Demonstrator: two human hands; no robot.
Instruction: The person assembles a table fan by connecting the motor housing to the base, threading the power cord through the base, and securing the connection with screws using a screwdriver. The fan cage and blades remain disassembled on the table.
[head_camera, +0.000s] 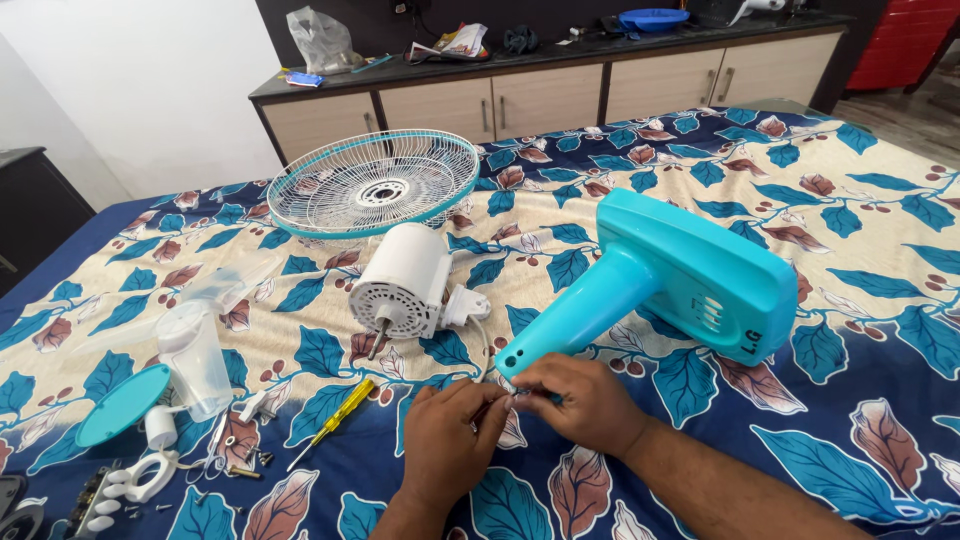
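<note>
Both hands meet at the near edge of the bed (880, 200), just below the open neck end of the turquoise fan base (660, 285). Left hand (447, 440) and right hand (580, 402) are each pinched on thin wires (505, 400), fingertips touching; the wires are small and partly hidden. Fan base lies on its side, glossy plastic, flat slab body with a tapering neck pointing at the hands. White motor (403, 282) with its shaft sits just left of it, white-and-teal fan grille (373, 182) beyond. Yellow screwdriver (335, 421) lies left of the left hand, clear fan blade (195, 355) further left.
</note>
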